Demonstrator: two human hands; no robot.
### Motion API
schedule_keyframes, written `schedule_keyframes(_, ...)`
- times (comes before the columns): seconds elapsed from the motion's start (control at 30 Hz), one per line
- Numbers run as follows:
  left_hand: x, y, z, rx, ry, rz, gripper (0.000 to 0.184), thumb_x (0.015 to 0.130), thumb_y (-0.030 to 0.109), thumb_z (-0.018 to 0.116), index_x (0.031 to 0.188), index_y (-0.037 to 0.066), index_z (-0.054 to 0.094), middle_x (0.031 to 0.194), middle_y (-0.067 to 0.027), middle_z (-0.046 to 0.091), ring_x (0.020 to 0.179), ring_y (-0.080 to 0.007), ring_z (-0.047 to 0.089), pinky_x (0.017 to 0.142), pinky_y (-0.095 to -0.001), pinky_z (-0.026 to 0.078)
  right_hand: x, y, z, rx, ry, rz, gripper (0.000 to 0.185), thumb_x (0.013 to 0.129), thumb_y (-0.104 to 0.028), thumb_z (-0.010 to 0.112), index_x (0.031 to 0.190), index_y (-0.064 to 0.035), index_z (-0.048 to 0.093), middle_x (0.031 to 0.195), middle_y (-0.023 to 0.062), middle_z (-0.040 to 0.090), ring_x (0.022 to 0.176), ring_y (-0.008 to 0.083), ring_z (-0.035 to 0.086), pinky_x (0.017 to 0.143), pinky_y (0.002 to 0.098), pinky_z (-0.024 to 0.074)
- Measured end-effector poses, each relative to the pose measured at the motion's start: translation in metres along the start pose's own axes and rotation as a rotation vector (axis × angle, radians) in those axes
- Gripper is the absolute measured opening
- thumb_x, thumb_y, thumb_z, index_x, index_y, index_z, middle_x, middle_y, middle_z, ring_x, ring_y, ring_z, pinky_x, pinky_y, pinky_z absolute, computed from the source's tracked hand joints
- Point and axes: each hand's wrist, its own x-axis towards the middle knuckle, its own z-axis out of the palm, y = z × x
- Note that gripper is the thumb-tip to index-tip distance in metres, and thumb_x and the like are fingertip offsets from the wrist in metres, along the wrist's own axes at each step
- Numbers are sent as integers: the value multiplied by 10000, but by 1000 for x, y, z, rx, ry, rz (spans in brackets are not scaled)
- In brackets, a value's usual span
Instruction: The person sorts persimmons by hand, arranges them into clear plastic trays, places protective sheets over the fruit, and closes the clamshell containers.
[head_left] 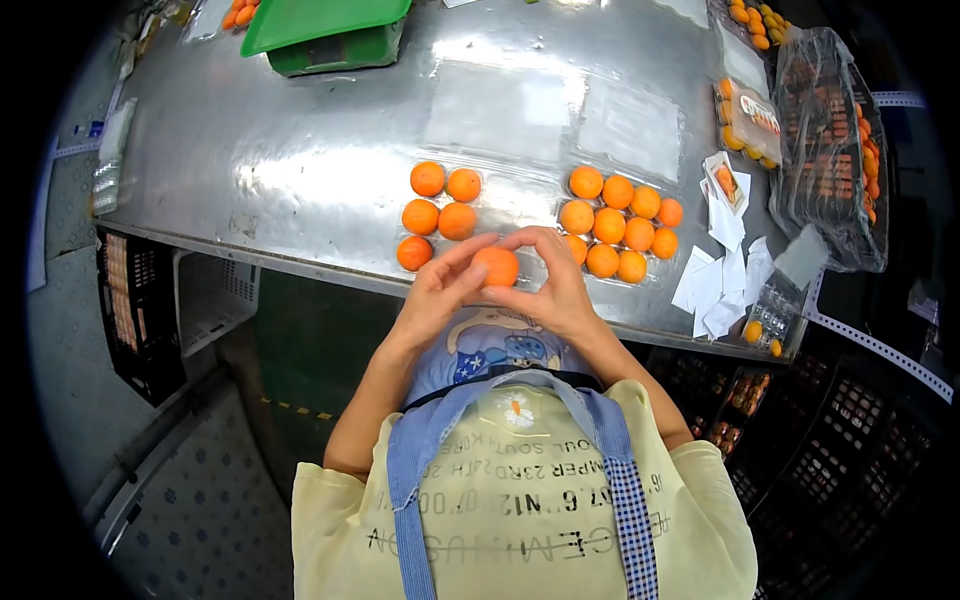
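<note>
An orange (496,267) is held between the fingertips of my left hand (447,284) and my right hand (556,290), just above the table's near edge. Both hands curve around it from opposite sides. Behind my left hand lies a clear plastic clamshell (500,108) with its lid folded back and several oranges in its left part. To the right, a second open clamshell (630,125) holds rows of oranges, and my right hand partly hides its near left corner.
A green lid (325,22) covers a container at the back left. White paper labels (728,290) lie scattered at the right, near a closed pack of orange fruit (748,122). A plastic-lined black crate (830,150) stands at the right edge. More crates (135,310) sit below the metal table (250,150).
</note>
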Motion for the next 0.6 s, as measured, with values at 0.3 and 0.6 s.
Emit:
schedule_keyframes(0.3, -11, 5, 19, 90, 14, 167, 523, 894, 38, 570, 1374, 4, 363, 1261, -124, 513, 1049, -169, 573, 777, -303, 547, -12, 10, 7, 889, -22, 408, 401, 848, -186, 679, 1165, -7, 510, 1134, 96, 581, 1047, 163, 550, 923, 308, 429)
schedule_keyframes(0.6, -10, 0, 18, 122, 26, 256, 541, 854, -18, 596, 1352, -19, 385, 1274, -120, 510, 1110, -194, 548, 912, -328, 488, -13, 1, 5, 687, 15, 242, 488, 776, -134, 745, 1183, -21, 500, 1150, 96, 566, 998, 159, 568, 857, 293, 464)
